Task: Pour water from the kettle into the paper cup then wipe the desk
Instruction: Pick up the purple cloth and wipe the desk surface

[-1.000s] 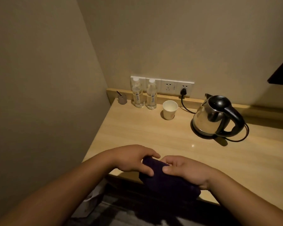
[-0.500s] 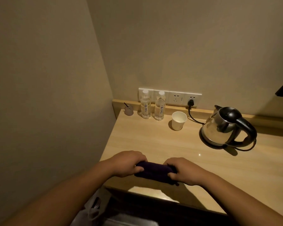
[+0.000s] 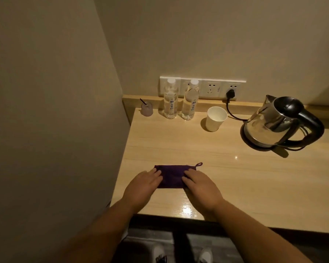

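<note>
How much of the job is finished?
Pouring: I cannot tell. The kettle sits on its base and the paper cup stands upright, contents not visible. In hand: the left hand and right hand lie flat on the folded purple cloth. Left: wiping the desk.

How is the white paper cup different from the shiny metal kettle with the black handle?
The white paper cup is small and plain, while the shiny metal kettle is much bigger and mirror-like. The cup is open at the top; the kettle has a black lid and handle. The cup stands straight on the wooden desk; the kettle sits on a dark base with a cord to the wall socket. Both stand upright near the back of the desk, untouched.
</note>
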A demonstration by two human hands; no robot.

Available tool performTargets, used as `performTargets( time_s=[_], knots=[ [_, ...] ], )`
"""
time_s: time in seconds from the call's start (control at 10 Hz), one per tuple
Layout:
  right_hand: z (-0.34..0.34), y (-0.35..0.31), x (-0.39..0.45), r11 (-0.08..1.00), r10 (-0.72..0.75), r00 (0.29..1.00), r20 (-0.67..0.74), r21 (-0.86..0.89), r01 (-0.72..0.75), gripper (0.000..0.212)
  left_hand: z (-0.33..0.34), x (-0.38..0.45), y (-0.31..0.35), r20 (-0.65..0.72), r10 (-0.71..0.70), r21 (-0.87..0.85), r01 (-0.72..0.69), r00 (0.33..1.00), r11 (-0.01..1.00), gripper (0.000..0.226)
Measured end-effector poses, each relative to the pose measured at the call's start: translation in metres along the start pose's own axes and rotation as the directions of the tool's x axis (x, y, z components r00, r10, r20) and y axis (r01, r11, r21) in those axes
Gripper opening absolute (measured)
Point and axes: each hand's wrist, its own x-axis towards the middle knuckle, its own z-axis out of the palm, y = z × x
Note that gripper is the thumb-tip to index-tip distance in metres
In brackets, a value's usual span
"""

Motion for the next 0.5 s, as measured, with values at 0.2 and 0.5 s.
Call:
performTargets(
  time_s=[0.2, 0.5],
  knots=[
    [0.015, -0.013, -0.028, 0.991, 0.108, 0.981, 0.163, -0.090, -0.095, 0.054, 0.006, -0.022, 0.000, 0.160, -0.014, 0.098, -0.001, 0.987, 0.995, 0.051],
    [-0.026, -0.032, -0.033, 0.986, 0.164, 0.967, 0.195, -0.022, -0.162, 0.049, -0.020, -0.025, 0.023, 0.128, -0.115, -0.022, 0.118, 0.985, 0.993, 0.062]
  ],
)
